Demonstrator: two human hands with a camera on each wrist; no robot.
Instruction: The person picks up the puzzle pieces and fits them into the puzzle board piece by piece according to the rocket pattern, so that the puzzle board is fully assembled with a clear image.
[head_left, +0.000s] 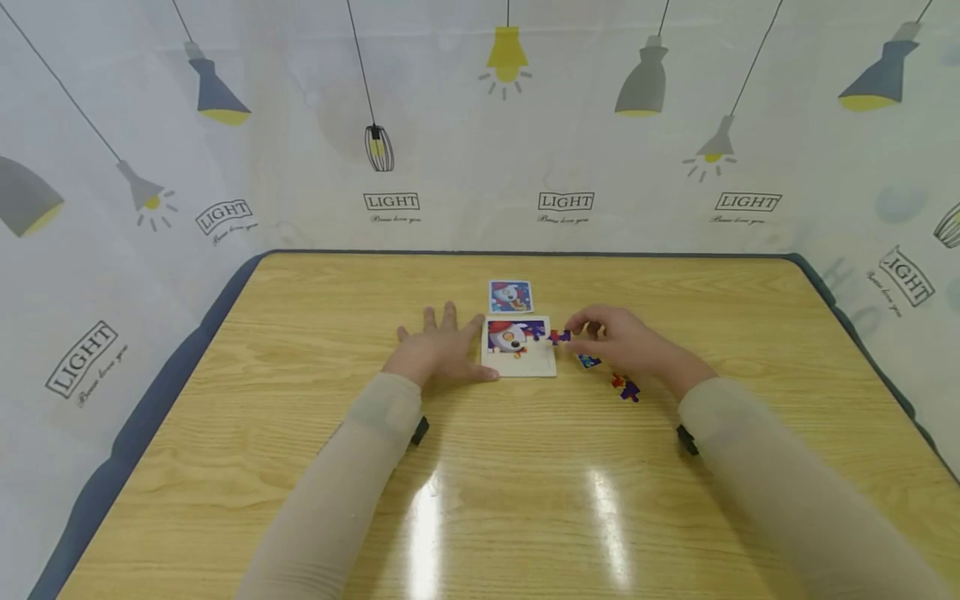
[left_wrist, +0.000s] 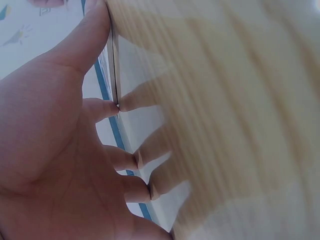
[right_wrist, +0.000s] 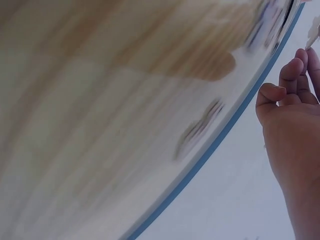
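Here's the right hand [head_left: 633, 340], and it has a red-and-purple puzzle piece [head_left: 559, 337] pinched between thumb and fingers, right at the near-side edge of their target-side neighbour: the puzzle tray [head_left: 517, 367], just left of those fingertips. Over to the left hand [head_left: 444, 352], spread wide on the table [head_left: 517, 467], fingers fanned, forefinger and thumb at the tray's left side. Between the two sets of fingers, the tray shows picture up top, pale board below! Beyond and right of the left forefinger's tip lies the picture card [head_left: 511, 297]. Close below the right fingers, a blue piece [head_left: 590, 362]; farther down, toward the wrist, red and purple pieces [head_left: 626, 387] lie bunched together.
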